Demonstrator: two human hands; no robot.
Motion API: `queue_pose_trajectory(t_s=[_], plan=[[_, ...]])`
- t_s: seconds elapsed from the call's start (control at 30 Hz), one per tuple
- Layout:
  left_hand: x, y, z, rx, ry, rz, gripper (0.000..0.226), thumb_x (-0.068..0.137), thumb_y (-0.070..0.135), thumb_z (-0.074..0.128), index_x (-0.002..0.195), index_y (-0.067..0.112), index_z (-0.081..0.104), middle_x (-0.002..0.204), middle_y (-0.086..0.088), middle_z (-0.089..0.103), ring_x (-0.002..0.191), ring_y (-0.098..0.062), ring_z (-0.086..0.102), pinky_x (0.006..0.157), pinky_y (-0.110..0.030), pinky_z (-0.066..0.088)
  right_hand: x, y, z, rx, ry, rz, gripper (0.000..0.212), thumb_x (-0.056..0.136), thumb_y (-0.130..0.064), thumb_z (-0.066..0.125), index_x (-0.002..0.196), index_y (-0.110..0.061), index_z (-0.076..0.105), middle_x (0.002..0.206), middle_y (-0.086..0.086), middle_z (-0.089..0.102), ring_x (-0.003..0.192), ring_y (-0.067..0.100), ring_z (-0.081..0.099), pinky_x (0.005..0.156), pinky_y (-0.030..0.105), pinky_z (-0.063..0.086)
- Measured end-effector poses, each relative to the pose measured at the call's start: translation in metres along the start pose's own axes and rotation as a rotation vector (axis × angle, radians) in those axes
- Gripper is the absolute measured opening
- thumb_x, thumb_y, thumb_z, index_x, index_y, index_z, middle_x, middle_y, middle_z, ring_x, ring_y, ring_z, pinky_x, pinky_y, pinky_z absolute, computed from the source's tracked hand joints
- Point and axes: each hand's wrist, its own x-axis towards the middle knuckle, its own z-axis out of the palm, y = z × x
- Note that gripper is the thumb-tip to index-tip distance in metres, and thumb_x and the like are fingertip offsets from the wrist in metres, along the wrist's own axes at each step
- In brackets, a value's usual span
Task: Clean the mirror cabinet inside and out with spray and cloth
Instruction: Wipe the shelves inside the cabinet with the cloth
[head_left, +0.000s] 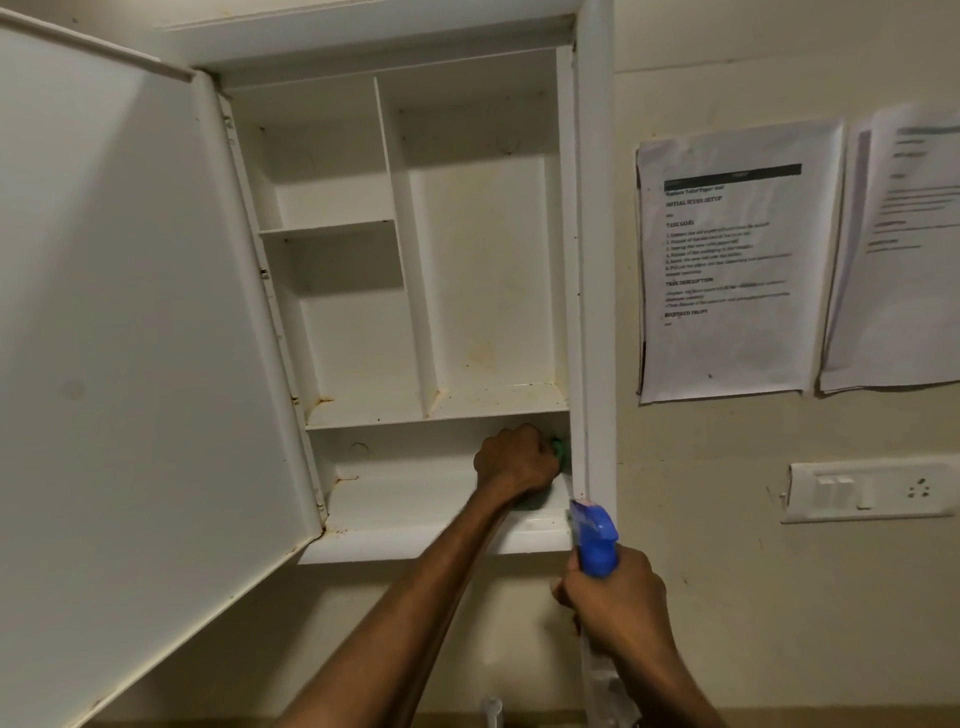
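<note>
The white mirror cabinet hangs on the wall with its door swung wide to the left. Its shelves are bare and show brown stains. My left hand is inside the bottom compartment at its right end, fingers curled round a green cloth that peeks out against the right inner wall. My right hand is below the cabinet's lower right corner and grips a spray bottle with a blue trigger head, nozzle pointing up and left.
Two printed sheets are taped to the cream wall right of the cabinet. A white switch and socket plate sits below them. A tap tip shows at the bottom edge.
</note>
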Motion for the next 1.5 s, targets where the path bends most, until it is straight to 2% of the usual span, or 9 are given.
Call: queue_pose_trajectory(t_s=[0.27,0.43,0.63,0.73,0.83,0.97,1.07,1.2,1.5], plan=[[-0.021,-0.023,-0.008,-0.116,-0.133,0.083,0.016,0.081,0.013,0.056,0.079,0.014,0.072,0.068,-0.001,0.063,0.067,-0.018,0.058,0.073,-0.038,0.053,-0.022,0.011,-0.012,0.127,-0.078,0.074,0.014,0.075,-0.004,0.076,0.082,-0.007,0.065,0.067,0.015,0.069,0.050,0.022,0.062,0.066,0.040,0.058],[-0.050,-0.021,-0.024,-0.190,-0.228,0.115,0.034,0.083,0.014,0.059,0.113,0.028,0.068,0.106,0.003,0.072,0.090,-0.015,0.063,0.078,-0.030,0.051,-0.030,0.009,-0.017,0.237,-0.098,0.044,0.018,0.074,-0.002,0.077,0.084,-0.010,0.064,0.060,0.013,0.065,0.047,0.027,0.060,0.056,0.037,0.051],[-0.087,-0.021,-0.056,-0.791,-0.107,-0.239,0.017,0.075,-0.001,0.051,0.071,0.009,0.065,0.072,-0.009,0.062,0.067,-0.022,0.060,0.062,-0.027,0.048,-0.026,-0.042,-0.060,0.368,-0.163,-0.143,0.035,0.070,0.012,0.079,0.093,-0.013,0.069,0.066,0.014,0.064,0.044,0.025,0.053,0.039,0.029,0.045],[-0.092,-0.018,-0.096,-1.198,-0.002,-0.294,0.022,0.080,-0.011,0.050,0.080,0.000,0.069,0.070,-0.013,0.070,0.060,-0.024,0.067,0.057,-0.028,0.053,-0.019,-0.095,-0.083,0.334,-0.220,-0.283,0.022,0.070,0.005,0.080,0.089,-0.003,0.072,0.069,0.014,0.068,0.046,0.028,0.057,0.044,0.032,0.047],[-0.080,-0.009,-0.143,-1.378,0.199,-0.256,0.021,0.085,-0.010,0.051,0.093,-0.002,0.069,0.087,-0.021,0.072,0.078,-0.035,0.070,0.065,-0.037,0.059,-0.010,-0.152,-0.099,0.292,-0.249,-0.409,0.025,0.076,0.000,0.077,0.096,-0.012,0.071,0.088,0.014,0.072,0.047,0.020,0.061,0.048,0.030,0.052],[-0.051,0.021,-0.188,-1.316,0.489,-0.185,0.017,0.087,-0.004,0.053,0.085,0.006,0.066,0.094,-0.022,0.069,0.090,-0.037,0.066,0.081,-0.046,0.055,0.005,-0.220,-0.108,0.311,-0.207,-0.480,0.021,0.084,0.001,0.067,0.100,-0.012,0.069,0.086,0.008,0.077,0.053,0.017,0.068,0.050,0.031,0.054],[-0.031,0.043,-0.203,-1.136,0.688,-0.112,0.022,0.088,0.005,0.052,0.072,0.017,0.063,0.080,-0.011,0.068,0.074,-0.024,0.066,0.063,-0.032,0.055,0.016,-0.258,-0.105,0.268,-0.160,-0.507,0.015,0.085,-0.008,0.067,0.100,-0.011,0.066,0.074,-0.001,0.078,0.047,0.015,0.063,0.048,0.032,0.053],[-0.012,0.058,-0.214,-0.899,0.828,-0.036,0.022,0.089,0.005,0.049,0.099,0.014,0.067,0.084,-0.010,0.067,0.078,-0.026,0.066,0.070,-0.035,0.058,0.023,-0.288,-0.092,0.256,-0.072,-0.481,0.012,0.080,-0.008,0.067,0.090,-0.007,0.061,0.046,-0.006,0.067,0.044,0.016,0.061,0.049,0.032,0.054],[0.007,0.068,-0.219,-0.820,0.947,-0.072,0.051,0.085,0.002,0.047,0.130,0.024,0.057,0.096,-0.012,0.069,0.094,-0.030,0.059,0.079,-0.033,0.046,0.024,-0.318,-0.060,0.212,-0.044,-0.452,0.015,0.072,-0.004,0.058,0.087,-0.003,0.062,0.068,0.013,0.066,0.056,0.023,0.064,0.051,0.032,0.053]])
